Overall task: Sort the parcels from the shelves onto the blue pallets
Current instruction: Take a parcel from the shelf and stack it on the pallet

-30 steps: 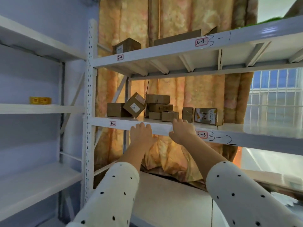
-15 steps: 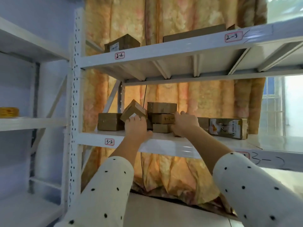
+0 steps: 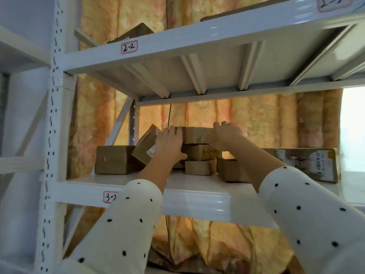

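— Count of brown cardboard parcels on the white metal shelf marked 3-2 [image 3: 197, 200]?
— Seven visible: a stack of three [image 3: 198, 149], one tilted [image 3: 145, 147], one at the left [image 3: 114, 160], one partly behind the right forearm [image 3: 230, 171], and one long printed carton [image 3: 310, 165].
— Upper shelf marked 2-2 [image 3: 197, 36]?
— Two parcels, partly hidden.
— Hands?
— Two [image 3: 169, 143], [image 3: 227, 133].

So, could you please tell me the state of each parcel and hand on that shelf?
Top parcel: stacked, gripped at both ends.
Left hand: grips its left end.
Right hand: grips its right end.
Tilted parcel: leaning.
Left parcel: flat.
Labelled parcel: flat.
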